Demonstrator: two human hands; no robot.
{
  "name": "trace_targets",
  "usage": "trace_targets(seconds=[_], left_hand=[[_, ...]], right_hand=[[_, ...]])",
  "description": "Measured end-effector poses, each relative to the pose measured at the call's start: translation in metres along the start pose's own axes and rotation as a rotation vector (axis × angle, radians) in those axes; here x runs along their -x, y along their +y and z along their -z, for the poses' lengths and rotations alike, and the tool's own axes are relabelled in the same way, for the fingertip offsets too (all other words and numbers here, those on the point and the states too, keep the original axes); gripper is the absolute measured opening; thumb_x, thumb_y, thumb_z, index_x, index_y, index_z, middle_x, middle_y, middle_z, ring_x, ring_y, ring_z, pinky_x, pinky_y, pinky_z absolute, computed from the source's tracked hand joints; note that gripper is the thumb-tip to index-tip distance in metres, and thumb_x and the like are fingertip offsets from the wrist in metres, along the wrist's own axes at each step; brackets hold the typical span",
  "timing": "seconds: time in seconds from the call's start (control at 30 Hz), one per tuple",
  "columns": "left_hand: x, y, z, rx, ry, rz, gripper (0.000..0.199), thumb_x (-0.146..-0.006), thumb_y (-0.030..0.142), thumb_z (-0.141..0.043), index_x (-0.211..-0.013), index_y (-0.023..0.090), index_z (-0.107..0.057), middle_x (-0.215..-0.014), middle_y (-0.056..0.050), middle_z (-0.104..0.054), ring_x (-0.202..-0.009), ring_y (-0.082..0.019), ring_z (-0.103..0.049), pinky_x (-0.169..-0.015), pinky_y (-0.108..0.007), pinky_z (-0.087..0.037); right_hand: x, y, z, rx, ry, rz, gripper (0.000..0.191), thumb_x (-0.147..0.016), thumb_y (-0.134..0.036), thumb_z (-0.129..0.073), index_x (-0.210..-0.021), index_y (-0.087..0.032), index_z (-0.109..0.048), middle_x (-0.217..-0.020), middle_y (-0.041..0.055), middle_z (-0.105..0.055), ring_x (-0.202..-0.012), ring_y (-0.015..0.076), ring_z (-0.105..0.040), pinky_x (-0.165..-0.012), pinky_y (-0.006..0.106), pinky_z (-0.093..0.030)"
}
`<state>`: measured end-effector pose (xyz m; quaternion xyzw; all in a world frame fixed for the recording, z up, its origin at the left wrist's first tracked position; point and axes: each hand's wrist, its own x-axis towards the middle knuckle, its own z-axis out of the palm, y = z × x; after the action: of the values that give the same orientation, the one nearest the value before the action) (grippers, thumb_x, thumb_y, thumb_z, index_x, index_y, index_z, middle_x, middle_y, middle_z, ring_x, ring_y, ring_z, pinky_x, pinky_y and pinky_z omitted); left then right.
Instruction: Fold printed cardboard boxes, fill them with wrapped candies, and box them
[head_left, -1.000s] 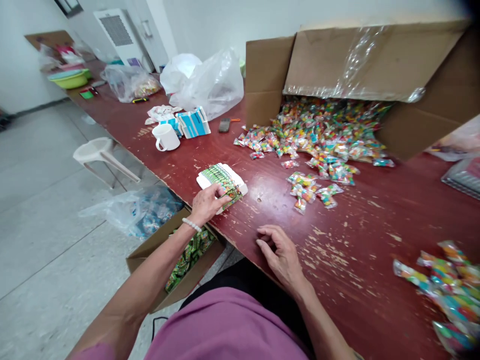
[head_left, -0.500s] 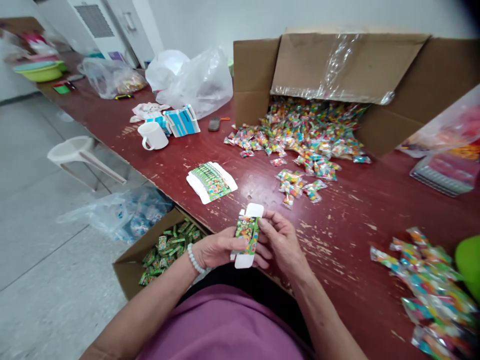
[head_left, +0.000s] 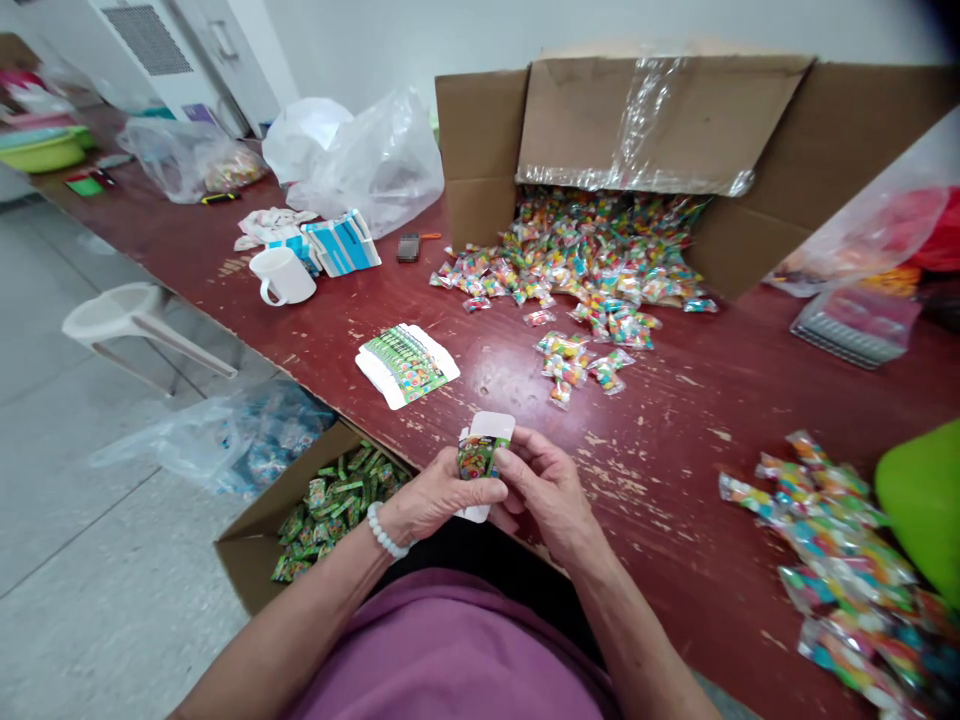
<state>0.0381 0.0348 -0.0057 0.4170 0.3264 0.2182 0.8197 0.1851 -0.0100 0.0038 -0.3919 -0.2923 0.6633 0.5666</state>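
A small green printed candy box [head_left: 480, 456] with white end flaps spread out is held between both hands above the table's near edge. My left hand [head_left: 444, 492] grips its left side, thumb across the lower front. On the other side, my right hand [head_left: 541, 486] pinches the right edge with thumb and fingers. Some fingertips are hidden behind the box. Beyond the hands lies a fanned stack of flat green boxes [head_left: 409, 366]. Wrapped candies [head_left: 562, 362] sit in a small cluster to the right of that stack.
A large carton [head_left: 645, 120] on its side spills wrapped candies at the back. More candies [head_left: 840, 570] and a green container [head_left: 926, 500] are at right. A white mug [head_left: 282, 276] stands at left. Below the edge, a carton [head_left: 251, 560] holds filled-looking green boxes; a stool [head_left: 142, 310] stands beyond.
My thumbs have moved closer together over the box, and the left thumb now covers more of its lower front. The whole view has shifted slightly to the right.
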Motion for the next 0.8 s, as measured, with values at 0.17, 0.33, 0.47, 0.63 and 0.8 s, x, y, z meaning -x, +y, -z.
trace_targets(seconds=[0.17,0.33,0.47,0.63,0.8], left_hand=[[0.003,0.003,-0.004,0.057,-0.124,0.086,0.057,-0.074,0.063,-0.073,-0.1,0.013,-0.07,-0.083,-0.009,-0.073,-0.067,-0.018,-0.067,-0.068,-0.029,-0.053],[0.01,0.012,-0.004,-0.173,-0.162,0.075,0.064,-0.081,0.076,-0.052,-0.088,0.014,-0.068,-0.073,-0.005,-0.064,-0.064,-0.017,-0.06,-0.066,-0.029,-0.049],[0.013,0.023,-0.005,-0.482,-0.168,0.019,0.055,-0.092,0.065,-0.045,-0.081,0.016,-0.067,-0.083,-0.004,-0.063,-0.082,-0.018,-0.056,-0.082,-0.029,-0.045],[0.014,0.024,-0.007,-0.519,-0.191,0.023,0.056,-0.092,0.067,-0.042,-0.077,0.019,-0.064,-0.078,-0.004,-0.064,-0.091,-0.021,-0.056,-0.091,-0.031,-0.044],[0.014,0.016,-0.005,-0.445,-0.185,0.048,0.05,-0.087,0.069,-0.051,-0.079,0.02,-0.061,-0.072,-0.002,-0.064,-0.084,-0.019,-0.058,-0.085,-0.029,-0.046]], right_hand=[[-0.002,0.006,0.008,0.384,0.272,0.277,0.032,-0.088,-0.038,-0.065,-0.114,-0.021,-0.06,-0.091,0.0047,-0.065,-0.068,0.0153,-0.06,-0.062,0.03,-0.055],[-0.001,-0.005,0.016,1.061,0.28,0.676,0.03,-0.085,-0.028,-0.068,-0.113,-0.023,-0.062,-0.114,0.0106,-0.059,-0.105,0.0262,-0.057,-0.091,0.043,-0.05],[0.001,-0.02,0.018,1.193,0.113,0.662,0.023,-0.085,-0.028,-0.07,-0.107,-0.024,-0.062,-0.105,0.0083,-0.062,-0.099,0.0259,-0.058,-0.086,0.039,-0.049],[0.003,-0.031,0.019,1.131,0.005,0.534,0.013,-0.082,-0.018,-0.068,-0.092,-0.023,-0.062,-0.093,0.0033,-0.064,-0.076,0.0167,-0.06,-0.067,0.027,-0.048],[0.006,-0.037,0.02,1.083,-0.057,0.408,0.008,-0.081,-0.014,-0.065,-0.083,-0.022,-0.062,-0.078,-0.0012,-0.065,-0.065,0.0133,-0.058,-0.063,0.025,-0.044]])
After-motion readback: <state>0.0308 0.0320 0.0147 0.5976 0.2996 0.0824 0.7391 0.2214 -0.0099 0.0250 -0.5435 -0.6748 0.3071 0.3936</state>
